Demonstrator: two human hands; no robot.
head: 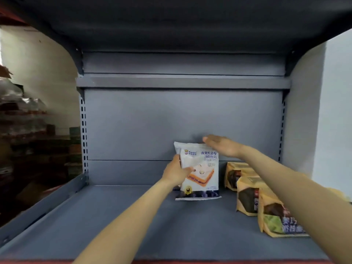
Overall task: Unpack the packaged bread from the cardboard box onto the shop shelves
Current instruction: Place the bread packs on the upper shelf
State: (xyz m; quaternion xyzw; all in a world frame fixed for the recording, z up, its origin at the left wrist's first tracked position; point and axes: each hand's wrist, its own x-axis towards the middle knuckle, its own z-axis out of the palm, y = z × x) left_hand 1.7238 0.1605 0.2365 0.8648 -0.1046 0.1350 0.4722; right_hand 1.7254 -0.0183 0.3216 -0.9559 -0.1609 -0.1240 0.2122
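Fingers of the left hand (176, 173) pinch the left edge of an upright white plastic bread packet (199, 171) standing on the grey metal shelf (133, 216). The right hand (222, 145) lies flat, fingers straight and together, on its top edge. Yellow bread packets (247, 195) stand just right.

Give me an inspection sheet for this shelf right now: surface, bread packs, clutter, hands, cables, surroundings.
Surface: grey metal shelf, mostly bare.
Job's things: white bread pack upright near the back panel; three yellow bread packs in a row at right.
Clutter: nothing seen.
Hands: left hand grips the white pack's left edge; right hand flat on its top corner.
Cables: nothing seen.
Surroundings: blurred stocked shelves at left; cardboard box not in view.
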